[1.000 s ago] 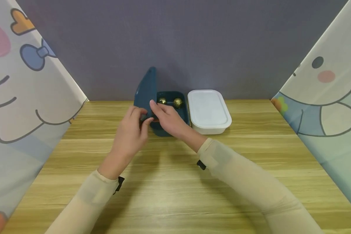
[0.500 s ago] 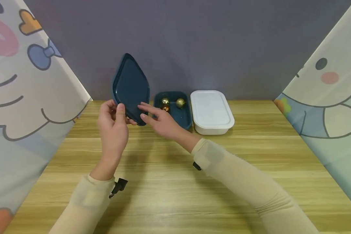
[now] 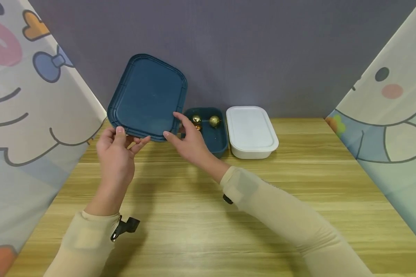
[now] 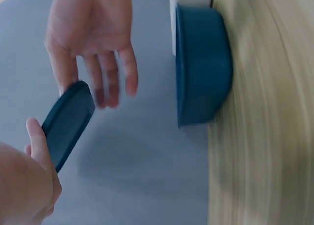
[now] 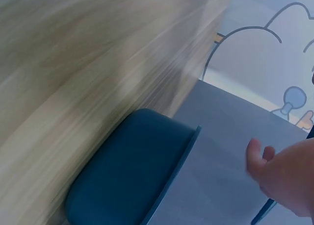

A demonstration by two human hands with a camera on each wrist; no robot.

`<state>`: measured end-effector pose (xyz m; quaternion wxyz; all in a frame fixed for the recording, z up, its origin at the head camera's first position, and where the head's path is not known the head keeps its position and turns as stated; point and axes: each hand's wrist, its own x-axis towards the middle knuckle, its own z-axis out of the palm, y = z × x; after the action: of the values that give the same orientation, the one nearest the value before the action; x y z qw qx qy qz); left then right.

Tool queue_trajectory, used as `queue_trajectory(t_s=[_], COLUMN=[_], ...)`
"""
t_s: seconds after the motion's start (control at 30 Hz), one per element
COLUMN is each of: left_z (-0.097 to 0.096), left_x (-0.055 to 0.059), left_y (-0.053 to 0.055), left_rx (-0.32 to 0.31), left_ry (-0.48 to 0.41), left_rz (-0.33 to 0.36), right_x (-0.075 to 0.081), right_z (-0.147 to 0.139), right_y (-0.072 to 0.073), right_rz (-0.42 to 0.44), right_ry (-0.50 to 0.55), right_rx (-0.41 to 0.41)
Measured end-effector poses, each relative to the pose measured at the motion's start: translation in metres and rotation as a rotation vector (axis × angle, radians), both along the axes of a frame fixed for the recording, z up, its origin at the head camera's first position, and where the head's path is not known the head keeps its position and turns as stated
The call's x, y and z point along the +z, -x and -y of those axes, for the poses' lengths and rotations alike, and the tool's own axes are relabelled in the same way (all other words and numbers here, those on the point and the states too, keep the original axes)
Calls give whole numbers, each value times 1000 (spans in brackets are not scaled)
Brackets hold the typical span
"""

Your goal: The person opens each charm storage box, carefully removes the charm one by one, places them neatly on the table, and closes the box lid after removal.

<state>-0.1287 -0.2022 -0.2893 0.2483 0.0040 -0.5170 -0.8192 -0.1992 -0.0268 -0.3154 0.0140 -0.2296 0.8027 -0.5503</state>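
A dark blue rectangular lid (image 3: 147, 96) is raised above the table, its broad face with a grooved rim toward the head camera. My left hand (image 3: 116, 154) grips its near left corner, thumb in front and fingers behind. At the lid's lower right edge is my right hand (image 3: 192, 144), fingertips right at the rim; in the left wrist view the right hand (image 4: 95, 34) has several fingers extended. Behind the right hand stands the open blue box (image 3: 216, 140), holding two gold balls (image 3: 214, 121) and an orange-brown ball (image 3: 198, 126). The lid partly covers its left side.
A white box with its lid on (image 3: 252, 129) stands right beside the blue box. Both are at the back of the wooden table (image 3: 201, 223), against a grey partition (image 3: 246, 57). Cartoon-printed panels (image 3: 384, 127) rise on both sides.
The lid has swung left, away from over the blue box, and turned its broad face toward the head camera. My left hand has moved left with it; my right hand stays near its edge.
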Motion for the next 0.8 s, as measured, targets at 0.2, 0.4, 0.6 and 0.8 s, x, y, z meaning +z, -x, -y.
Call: queue_trajectory(t_s=[0.2, 0.4, 0.6, 0.8], left_z=[41, 88, 116, 146], left_x=[-11, -25, -41, -55], left_y=[0, 9, 19, 34], left_rx=[-149, -300, -467, -565], left_ry=[96, 509, 805, 756], left_rz=[125, 443, 682, 786], right_x=[-3, -10, -23, -33], right_z=[8, 24, 41, 59], right_y=[-1, 6, 15, 21], right_rz=[37, 124, 229, 353], right_ry=[-58, -209, -365, -310], right_rx=[10, 17, 93, 175])
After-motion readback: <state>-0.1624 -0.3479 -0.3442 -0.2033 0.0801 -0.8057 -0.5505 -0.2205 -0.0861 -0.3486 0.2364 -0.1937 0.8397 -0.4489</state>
